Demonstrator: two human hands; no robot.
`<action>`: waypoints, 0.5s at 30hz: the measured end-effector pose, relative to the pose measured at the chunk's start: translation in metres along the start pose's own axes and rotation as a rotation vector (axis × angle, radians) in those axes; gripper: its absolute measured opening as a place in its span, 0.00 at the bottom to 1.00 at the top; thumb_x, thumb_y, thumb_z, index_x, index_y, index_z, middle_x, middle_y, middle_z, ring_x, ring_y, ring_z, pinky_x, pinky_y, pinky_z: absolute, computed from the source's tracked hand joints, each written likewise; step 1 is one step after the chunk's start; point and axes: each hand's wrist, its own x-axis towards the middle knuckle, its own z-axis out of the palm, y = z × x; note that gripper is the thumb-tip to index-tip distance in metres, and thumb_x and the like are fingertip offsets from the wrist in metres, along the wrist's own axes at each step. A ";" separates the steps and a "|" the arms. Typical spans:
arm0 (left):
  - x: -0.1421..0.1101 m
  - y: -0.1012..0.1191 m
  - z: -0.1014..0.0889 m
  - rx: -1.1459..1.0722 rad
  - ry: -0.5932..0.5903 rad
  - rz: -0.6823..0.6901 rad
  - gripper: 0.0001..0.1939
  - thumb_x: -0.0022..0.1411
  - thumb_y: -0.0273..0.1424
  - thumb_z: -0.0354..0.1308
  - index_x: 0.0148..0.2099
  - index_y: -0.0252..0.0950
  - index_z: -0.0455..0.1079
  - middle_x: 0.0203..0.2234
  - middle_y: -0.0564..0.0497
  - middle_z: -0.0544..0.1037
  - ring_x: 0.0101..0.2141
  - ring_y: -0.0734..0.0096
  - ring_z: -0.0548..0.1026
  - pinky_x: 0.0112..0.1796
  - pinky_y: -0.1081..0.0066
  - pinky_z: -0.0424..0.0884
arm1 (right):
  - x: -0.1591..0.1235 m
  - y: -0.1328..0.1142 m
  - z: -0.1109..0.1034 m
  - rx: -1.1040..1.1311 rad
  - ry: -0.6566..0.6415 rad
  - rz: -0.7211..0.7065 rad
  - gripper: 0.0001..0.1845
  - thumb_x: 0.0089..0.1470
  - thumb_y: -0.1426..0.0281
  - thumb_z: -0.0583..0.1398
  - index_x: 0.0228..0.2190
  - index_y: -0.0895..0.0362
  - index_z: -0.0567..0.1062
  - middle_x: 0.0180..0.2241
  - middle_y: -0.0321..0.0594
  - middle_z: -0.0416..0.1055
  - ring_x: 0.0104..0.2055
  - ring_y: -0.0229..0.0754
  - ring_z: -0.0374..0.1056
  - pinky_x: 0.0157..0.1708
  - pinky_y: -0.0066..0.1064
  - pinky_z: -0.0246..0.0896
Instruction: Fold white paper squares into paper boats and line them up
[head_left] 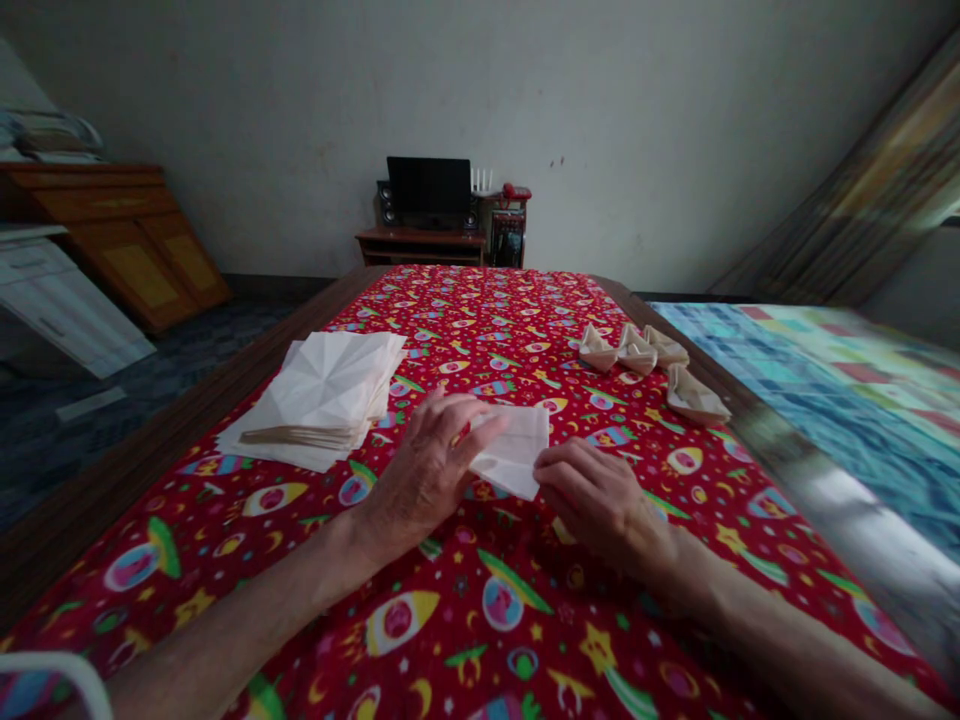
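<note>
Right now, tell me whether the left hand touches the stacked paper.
Apart: the head view shows patterned red cloth between the left hand and the stacked paper.

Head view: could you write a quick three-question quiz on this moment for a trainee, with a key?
1. True or false: the left hand and the right hand both touch the white paper.
2. How many folded paper shapes sit near the right edge of the red cloth?
3. The paper stack lies: (a) left of both hands, (b) right of both, (c) between them.

Key: 1 true; 2 four; 3 a.
</note>
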 end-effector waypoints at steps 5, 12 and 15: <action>-0.011 0.010 -0.001 -0.014 -0.261 0.035 0.07 0.65 0.27 0.49 0.40 0.37 0.68 0.36 0.49 0.71 0.41 0.64 0.67 0.46 0.61 0.64 | -0.005 -0.008 0.003 -0.052 -0.173 -0.083 0.15 0.63 0.73 0.46 0.30 0.59 0.70 0.31 0.42 0.70 0.31 0.38 0.62 0.29 0.30 0.57; -0.022 0.025 -0.002 -0.069 -0.390 0.007 0.08 0.64 0.27 0.51 0.45 0.38 0.68 0.36 0.51 0.73 0.40 0.65 0.69 0.40 0.67 0.67 | -0.009 -0.004 0.007 0.109 -0.235 -0.045 0.14 0.63 0.72 0.48 0.33 0.58 0.73 0.33 0.42 0.69 0.32 0.37 0.63 0.31 0.28 0.58; -0.025 0.026 0.002 -0.114 -0.337 -0.011 0.08 0.66 0.29 0.49 0.42 0.38 0.70 0.34 0.52 0.73 0.38 0.68 0.70 0.38 0.70 0.67 | -0.013 0.002 0.013 0.235 -0.192 0.057 0.12 0.62 0.70 0.51 0.34 0.57 0.74 0.33 0.41 0.70 0.32 0.35 0.65 0.31 0.26 0.60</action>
